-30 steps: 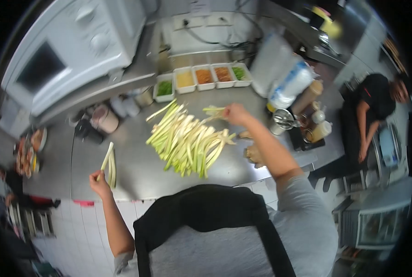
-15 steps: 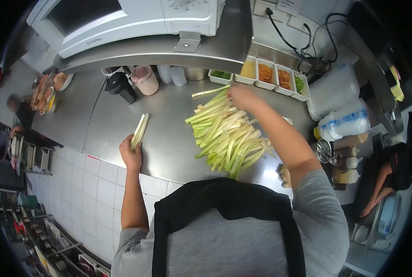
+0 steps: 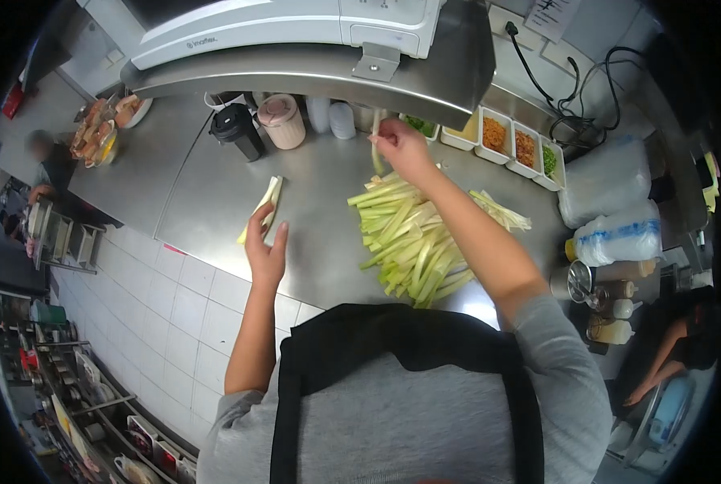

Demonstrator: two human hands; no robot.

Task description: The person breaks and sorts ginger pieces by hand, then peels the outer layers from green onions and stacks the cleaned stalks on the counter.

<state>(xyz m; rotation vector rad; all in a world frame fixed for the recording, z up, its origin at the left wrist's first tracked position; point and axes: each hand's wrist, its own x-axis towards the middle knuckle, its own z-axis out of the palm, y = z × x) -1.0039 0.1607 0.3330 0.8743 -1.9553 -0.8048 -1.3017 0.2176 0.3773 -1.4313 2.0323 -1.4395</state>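
In the head view, my left hand (image 3: 265,246) has its thumb spread from its fingers. It is over a small bundle of pale green and white vegetable stalks (image 3: 273,194) lying on the counter; whether the fingertips touch them I cannot tell. My right hand (image 3: 405,148) is closed on the upper part of a single pale stalk (image 3: 377,145), held roughly upright above the back of the pile. Below it spreads a large heap of similar green-white stalks (image 3: 413,242), partly covered by my right forearm.
A steel shelf (image 3: 312,77) with a white microwave (image 3: 280,32) overhangs the back. Near it stand a black tumbler (image 3: 237,133), a pink-lidded container (image 3: 282,123) and white tubs of chopped ingredients (image 3: 495,135). Plastic bags (image 3: 606,181) and sauce bottles (image 3: 610,329) are right. Other people are at both sides.
My left hand has loosened from its stalks, which now lie on the counter. My right hand has lifted one stalk from the back of the heap. The view has shifted slightly.
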